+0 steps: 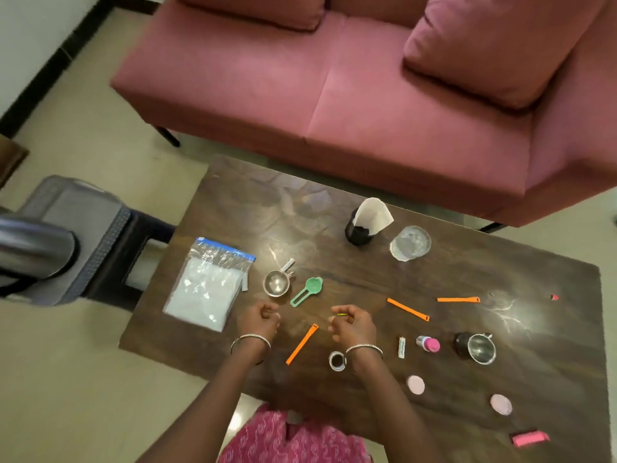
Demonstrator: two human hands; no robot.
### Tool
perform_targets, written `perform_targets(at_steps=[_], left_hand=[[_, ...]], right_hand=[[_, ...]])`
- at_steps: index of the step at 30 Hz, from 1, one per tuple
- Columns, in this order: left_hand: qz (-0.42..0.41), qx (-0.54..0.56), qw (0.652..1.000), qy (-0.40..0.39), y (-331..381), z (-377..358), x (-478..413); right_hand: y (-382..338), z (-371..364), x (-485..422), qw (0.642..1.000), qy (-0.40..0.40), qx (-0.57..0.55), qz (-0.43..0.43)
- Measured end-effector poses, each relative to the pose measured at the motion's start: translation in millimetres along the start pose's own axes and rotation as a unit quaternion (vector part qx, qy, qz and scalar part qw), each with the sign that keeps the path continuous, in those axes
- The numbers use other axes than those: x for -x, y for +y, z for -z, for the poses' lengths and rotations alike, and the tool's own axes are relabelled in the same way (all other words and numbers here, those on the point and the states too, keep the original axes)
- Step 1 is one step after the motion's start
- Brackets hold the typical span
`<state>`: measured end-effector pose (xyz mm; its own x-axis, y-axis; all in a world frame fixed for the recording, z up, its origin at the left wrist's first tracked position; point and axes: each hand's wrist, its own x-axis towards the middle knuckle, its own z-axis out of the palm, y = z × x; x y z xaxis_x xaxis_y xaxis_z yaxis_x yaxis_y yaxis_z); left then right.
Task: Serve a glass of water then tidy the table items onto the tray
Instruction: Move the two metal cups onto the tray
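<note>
Head view: both hands hover low over the near-middle of the dark wooden table (pixel 334 208), fingers curled into loose fists. Left hand (pixel 260 320) holds nothing I can see. Right hand (pixel 350 324) has a thin yellow-green sliver (pixel 341 315) at its fingertips; too small to say what it is, or whether it's really pinched.

Glass of water (pixel 410 242) stands upright at about 1 o'clock from the right hand, well apart, just beside the black holder with white paper (pixel 362 225). It looks filled, so my read is the serving step is done or nearly done and tidying is next. No tray clearly in frame; the blurred grey shape (pixel 76 228) off the table at 9 o'clock could be one, can't tell.

Key relation: the nearest orange strap (pixel 302 344) lies between the two wrists, long axis from 7 to 1 o'clock, upper end near the right hand's fingers. Right hand is nearer to that end; left is nearer to the green measuring spoon (pixel 307 290) and steel measuring cup (pixel 277 283) at its 12–1 o'clock. Two more orange straps (pixel 408 309) lie at 2–3 o'clock of the right hand. The tape roll (pixel 337 360) sits just beside the right wrist.
</note>
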<state>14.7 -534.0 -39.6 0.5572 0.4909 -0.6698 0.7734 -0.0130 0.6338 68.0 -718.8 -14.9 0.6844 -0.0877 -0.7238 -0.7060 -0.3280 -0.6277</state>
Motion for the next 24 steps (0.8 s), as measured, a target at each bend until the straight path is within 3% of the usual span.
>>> perform_targets(at_steps=[6,11,14,21,24], left_hand=[[0.027,0.007,0.999,0.043,-26.1,34.0,27.4],[0.0,-0.105,0.993,0.051,-32.3,45.2,25.0],[-0.051,-0.158,0.986,0.004,-32.6,41.4,5.3],[-0.2,-0.344,0.915,-0.065,-14.1,21.4,-67.4],[-0.227,-0.369,0.897,-0.09,-7.9,12.7,-92.2]], right_hand=[[16.4,-18.5,26.1,0.999,-0.024,0.039,0.01],[35.1,-38.9,25.4,0.998,-0.006,0.067,0.008],[44.6,-53.0,20.7,0.998,0.015,0.059,-0.005],[61.0,-86.1,14.6,0.998,0.047,0.02,-0.039],[61.6,-98.8,6.7,0.998,0.041,-0.002,-0.051]])
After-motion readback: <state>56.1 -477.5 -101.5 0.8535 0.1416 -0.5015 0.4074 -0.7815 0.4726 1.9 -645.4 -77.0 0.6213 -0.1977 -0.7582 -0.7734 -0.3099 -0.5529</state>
